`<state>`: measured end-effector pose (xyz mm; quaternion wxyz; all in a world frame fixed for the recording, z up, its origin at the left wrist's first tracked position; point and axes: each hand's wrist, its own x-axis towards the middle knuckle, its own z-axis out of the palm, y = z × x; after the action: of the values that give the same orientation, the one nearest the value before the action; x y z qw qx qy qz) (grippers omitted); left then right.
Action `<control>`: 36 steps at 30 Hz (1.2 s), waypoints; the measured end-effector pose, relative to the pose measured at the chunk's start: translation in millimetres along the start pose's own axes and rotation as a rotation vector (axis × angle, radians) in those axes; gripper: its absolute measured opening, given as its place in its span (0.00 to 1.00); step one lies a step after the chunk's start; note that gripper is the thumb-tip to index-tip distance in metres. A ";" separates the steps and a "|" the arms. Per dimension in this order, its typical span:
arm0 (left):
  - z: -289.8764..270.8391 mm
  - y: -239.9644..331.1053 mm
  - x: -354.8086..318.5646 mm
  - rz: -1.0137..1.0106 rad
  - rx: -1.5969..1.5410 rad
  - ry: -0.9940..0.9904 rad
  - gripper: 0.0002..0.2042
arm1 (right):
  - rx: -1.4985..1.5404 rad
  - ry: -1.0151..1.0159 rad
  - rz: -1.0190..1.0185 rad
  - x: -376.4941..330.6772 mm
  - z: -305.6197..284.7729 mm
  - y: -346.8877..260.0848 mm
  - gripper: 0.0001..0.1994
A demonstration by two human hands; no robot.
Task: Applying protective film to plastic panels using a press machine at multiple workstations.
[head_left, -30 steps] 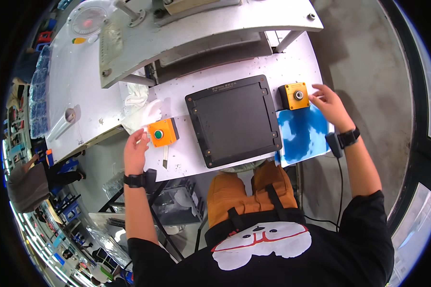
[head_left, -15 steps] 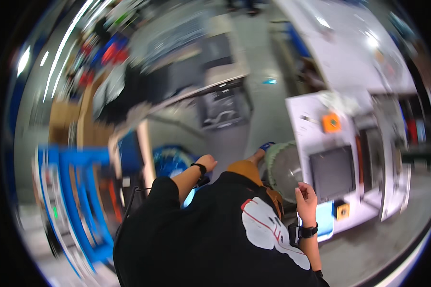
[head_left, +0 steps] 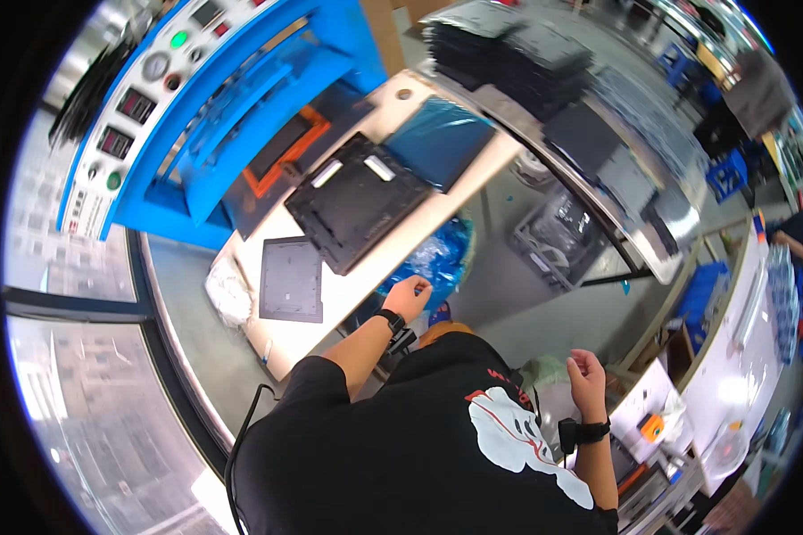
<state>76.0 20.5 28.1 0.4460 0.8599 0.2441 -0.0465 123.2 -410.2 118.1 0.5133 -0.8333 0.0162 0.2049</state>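
Observation:
My left hand (head_left: 409, 297) hovers past the near edge of a pale wooden table (head_left: 287, 343), in front of a blue plastic bag (head_left: 438, 260). Its fingers are curled in, and nothing shows in them. To the right, my right hand (head_left: 587, 378) is raised with its fingers loosely bent and partly apart, holding nothing that I can see. On the table lie a thin grey rectangular panel (head_left: 292, 279), a black moulded tray (head_left: 359, 203) with two white strips, and a dark blue-green sheet (head_left: 440, 141). Neither hand touches these pieces.
A blue machine (head_left: 241, 116) with a white control panel (head_left: 134, 116) stands behind the table, an orange frame (head_left: 284, 153) at its opening. Stacked black panels (head_left: 509, 53) lie on the far bench. A crate (head_left: 558, 239) stands on the floor; a white bench (head_left: 732, 357) stands right.
My view has swung left, bringing the blue machine and the table with the tray in front of me. The white bench has shifted to the lower right. Both hands still appear without anything held.

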 end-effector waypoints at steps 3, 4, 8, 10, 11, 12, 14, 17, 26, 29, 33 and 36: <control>-53.0 -15.0 16.0 -0.062 -0.187 0.155 0.12 | -0.124 -0.149 -0.074 51.4 47.8 -34.5 0.11; -70.3 -20.4 26.2 -0.086 -0.371 0.183 0.12 | -0.144 -0.181 -0.075 64.1 65.1 -45.0 0.11; -135.5 -42.3 33.1 -0.209 -0.873 0.407 0.10 | -0.123 -0.361 -0.154 120.4 143.4 -95.9 0.11; -157.2 -67.3 17.3 -0.227 -0.912 0.550 0.10 | -0.160 -0.512 -0.207 139.4 177.8 -121.1 0.11; -163.6 -83.0 6.0 -0.234 -0.827 0.645 0.11 | -0.172 -0.532 -0.217 148.7 194.3 -132.7 0.11; -165.4 -105.0 -4.1 -0.281 -0.701 0.707 0.11 | -0.176 -0.608 -0.281 160.2 211.2 -143.8 0.12; -165.7 -143.2 -27.5 -0.323 -0.234 0.836 0.11 | -0.261 -0.719 -0.473 185.2 243.1 -171.1 0.12; -152.6 -168.4 -59.0 -0.581 0.253 0.812 0.24 | -0.398 -0.847 -0.800 221.7 302.1 -236.3 0.18; -136.3 -193.0 -61.9 -0.717 0.427 0.952 0.33 | -0.886 -0.821 -1.310 290.7 631.5 -369.9 0.41; -136.9 -190.3 -55.7 -0.761 0.406 0.890 0.35 | -0.972 -0.498 -1.597 315.0 723.7 -379.0 0.41; -146.3 -185.8 -79.4 -0.747 0.312 0.868 0.36 | -1.112 -0.521 -1.473 327.9 794.8 -395.4 0.45; -160.7 -181.5 -84.9 -0.730 0.256 0.819 0.35 | -1.058 -0.463 -1.520 337.3 814.4 -394.1 0.47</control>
<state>-104.3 203.0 14.3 0.1621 0.7148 0.6713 0.1107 261.0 539.9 14.7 0.0560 -0.6839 -0.7261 -0.0429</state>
